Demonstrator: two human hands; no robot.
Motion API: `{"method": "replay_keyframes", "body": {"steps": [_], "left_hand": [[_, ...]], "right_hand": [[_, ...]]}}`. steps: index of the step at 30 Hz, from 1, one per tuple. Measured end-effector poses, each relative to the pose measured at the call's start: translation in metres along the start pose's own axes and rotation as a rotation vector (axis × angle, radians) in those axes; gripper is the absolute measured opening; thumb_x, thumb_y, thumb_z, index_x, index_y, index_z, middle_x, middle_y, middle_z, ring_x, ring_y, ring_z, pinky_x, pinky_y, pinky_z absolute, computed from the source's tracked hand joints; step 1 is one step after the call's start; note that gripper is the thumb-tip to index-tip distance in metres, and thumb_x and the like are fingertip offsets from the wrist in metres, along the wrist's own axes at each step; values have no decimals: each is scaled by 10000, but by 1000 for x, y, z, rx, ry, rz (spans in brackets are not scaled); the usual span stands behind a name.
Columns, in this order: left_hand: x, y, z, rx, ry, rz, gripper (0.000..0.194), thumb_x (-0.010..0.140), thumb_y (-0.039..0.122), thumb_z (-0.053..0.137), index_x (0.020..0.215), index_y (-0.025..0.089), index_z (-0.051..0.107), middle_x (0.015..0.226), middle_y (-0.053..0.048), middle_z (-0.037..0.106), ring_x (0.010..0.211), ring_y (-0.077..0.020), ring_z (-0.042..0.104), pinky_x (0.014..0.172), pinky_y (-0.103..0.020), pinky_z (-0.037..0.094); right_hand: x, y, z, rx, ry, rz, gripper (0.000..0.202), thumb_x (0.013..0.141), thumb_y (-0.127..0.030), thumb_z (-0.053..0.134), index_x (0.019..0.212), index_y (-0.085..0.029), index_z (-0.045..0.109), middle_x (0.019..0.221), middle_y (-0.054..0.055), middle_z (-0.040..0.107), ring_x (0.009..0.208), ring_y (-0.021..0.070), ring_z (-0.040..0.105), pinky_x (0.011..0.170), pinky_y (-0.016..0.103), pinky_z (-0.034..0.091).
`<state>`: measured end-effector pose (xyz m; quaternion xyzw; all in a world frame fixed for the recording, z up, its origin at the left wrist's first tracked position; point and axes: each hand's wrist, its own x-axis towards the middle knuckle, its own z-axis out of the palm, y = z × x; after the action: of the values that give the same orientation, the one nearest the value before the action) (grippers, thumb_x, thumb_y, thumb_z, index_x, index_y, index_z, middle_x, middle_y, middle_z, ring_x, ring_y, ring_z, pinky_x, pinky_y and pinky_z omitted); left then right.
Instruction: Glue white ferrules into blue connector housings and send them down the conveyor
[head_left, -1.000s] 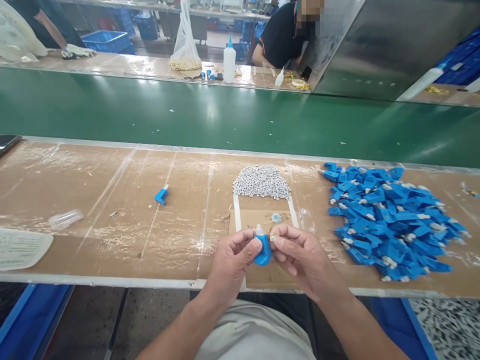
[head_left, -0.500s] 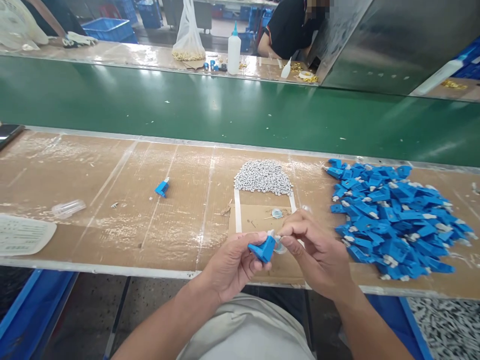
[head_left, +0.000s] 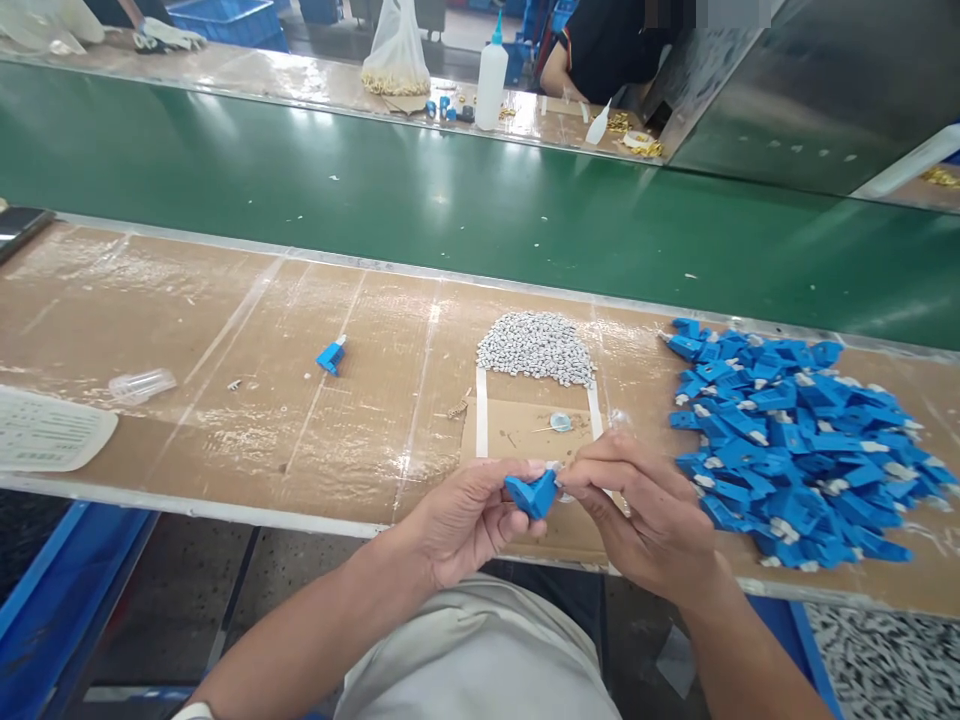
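Observation:
My left hand (head_left: pixel 471 520) grips a small blue plastic part (head_left: pixel 532 494) between thumb and fingers, just over the front of the table. At the part's right end, my right hand (head_left: pixel 637 500) is closed in a pinch. Whatever lies between those fingertips is too small and hidden to make out. Beyond the hands spreads a heap of small grey-white pieces (head_left: pixel 534 345). A round clear dish with a thin stick (head_left: pixel 560 422) lies on the cardboard between the heap and my hands. To the right is a large pile of blue parts with whitish ends (head_left: pixel 795 440).
A single blue part (head_left: pixel 331 356) lies left of centre, with a clear plastic tube (head_left: pixel 142 386) and a paper sheet (head_left: pixel 56 430) farther left. Behind the table runs a green belt (head_left: pixel 420 190). Across it stand a white bottle (head_left: pixel 491 85) and a bag (head_left: pixel 395 55); a person (head_left: pixel 600 50) sits there.
The blue part has turned in my left hand, and my right fingertips have come against its right end. The camera view has shifted slightly.

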<state>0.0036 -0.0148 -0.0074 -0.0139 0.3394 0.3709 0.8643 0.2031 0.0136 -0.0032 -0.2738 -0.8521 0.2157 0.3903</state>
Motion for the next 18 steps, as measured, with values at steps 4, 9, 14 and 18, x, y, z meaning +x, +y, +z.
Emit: {"method": "replay_keyframes", "body": {"steps": [4, 9, 14, 18], "left_hand": [[1, 2, -3, -6, 7, -33, 94, 813, 137, 749, 809, 58, 699, 647, -34, 688, 467, -101, 667, 426, -107, 530], [1, 5, -6, 61, -37, -71, 115, 815, 152, 760, 810, 44, 721, 658, -42, 691, 487, -91, 671, 444, -93, 524], [0, 10, -6, 126, -58, -91, 133, 817, 164, 755, 759, 48, 724, 639, -32, 679, 447, -59, 622, 495, -105, 543], [0, 11, -8, 197, -62, -82, 126, 800, 176, 759, 738, 72, 726, 621, -20, 671, 433, -61, 599, 498, -137, 545]], "right_hand": [[-1, 1, -1, -1, -31, -14, 300, 915, -23, 604, 1109, -243, 663, 905, 67, 676, 783, 203, 638, 711, 353, 540], [-6, -1, -3, -84, -70, -53, 392, 903, -20, 600, 1196, -270, 672, 914, 70, 696, 754, 205, 635, 663, 344, 527], [-9, -1, -2, -98, -77, -59, 451, 892, -9, 601, 1246, -278, 674, 932, 74, 716, 759, 210, 654, 669, 347, 537], [-6, 3, 1, 55, -55, -39, 426, 873, 10, 619, 1186, -262, 713, 888, 72, 718, 746, 207, 669, 632, 334, 533]]}}
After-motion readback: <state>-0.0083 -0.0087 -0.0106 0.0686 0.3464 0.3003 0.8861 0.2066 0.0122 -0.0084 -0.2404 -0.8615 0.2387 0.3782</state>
